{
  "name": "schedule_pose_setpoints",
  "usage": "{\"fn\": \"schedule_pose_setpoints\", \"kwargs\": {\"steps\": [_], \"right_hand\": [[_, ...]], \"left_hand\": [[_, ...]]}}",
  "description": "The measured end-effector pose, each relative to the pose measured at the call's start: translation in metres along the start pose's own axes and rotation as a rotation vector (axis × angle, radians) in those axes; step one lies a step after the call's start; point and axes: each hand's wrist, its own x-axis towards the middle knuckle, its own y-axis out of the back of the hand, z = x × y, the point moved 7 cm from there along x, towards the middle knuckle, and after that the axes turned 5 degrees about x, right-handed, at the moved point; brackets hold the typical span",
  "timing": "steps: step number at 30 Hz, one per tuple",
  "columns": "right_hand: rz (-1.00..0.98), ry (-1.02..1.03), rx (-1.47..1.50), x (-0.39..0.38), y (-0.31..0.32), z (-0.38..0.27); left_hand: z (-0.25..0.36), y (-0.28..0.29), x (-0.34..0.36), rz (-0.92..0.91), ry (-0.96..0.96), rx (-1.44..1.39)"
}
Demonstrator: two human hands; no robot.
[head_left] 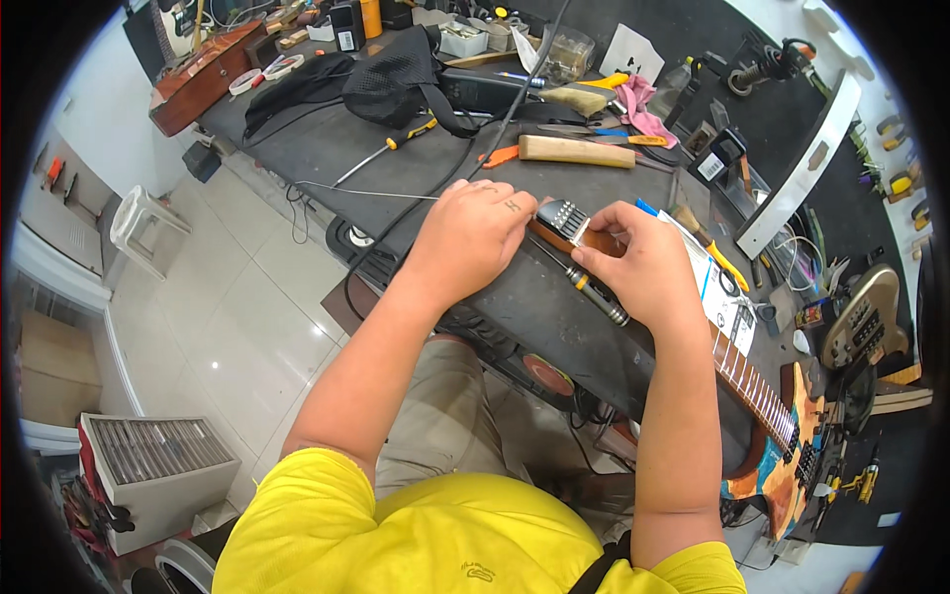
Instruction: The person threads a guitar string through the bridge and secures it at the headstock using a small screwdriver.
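Observation:
An electric guitar lies along the bench, its colourful body (777,475) at the lower right and its fretted neck (747,371) passing beyond my right forearm. The headstock (562,220), with a row of metal parts on it, sits between my hands. My left hand (470,238) is closed at the headstock's far end, its fingertips mostly hidden. From under that hand a thin guitar string (366,191) runs out to the left. My right hand (643,255) grips the headstock's right side between thumb and fingers. Just below lies a screwdriver (597,295) with a dark and yellow handle.
On the dark bench (381,223) lie a yellow-handled screwdriver (401,139), a wooden block (577,151), a black mesh bag (394,79) and a pink cloth (643,107). A black cable (515,114) crosses the bench. A white stool (143,228) stands on the floor.

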Motion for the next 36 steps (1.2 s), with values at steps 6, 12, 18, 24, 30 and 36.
{"fn": "schedule_pose_setpoints", "kwargs": {"steps": [6,12,18,24,30,36], "right_hand": [[0.003,-0.067,0.034,-0.002,0.004,0.010],[-0.024,-0.030,-0.070,-0.001,-0.003,0.003],[-0.010,-0.014,-0.135,0.002,0.000,0.008],[-0.030,0.004,-0.201,0.002,-0.005,-0.001],[0.106,0.072,-0.052,-0.009,0.048,0.024],[0.249,-0.425,-0.343,0.004,0.179,0.162]], "left_hand": [[0.007,-0.004,0.005,-0.011,0.000,0.013],[0.003,-0.002,0.008,-0.056,0.001,0.034],[0.001,-0.007,0.011,-0.069,0.018,-0.088],[-0.004,-0.009,0.012,-0.099,0.052,-0.131],[-0.004,-0.014,0.012,-0.077,0.066,-0.210],[-0.001,-0.011,0.017,-0.055,0.069,-0.231]]}}
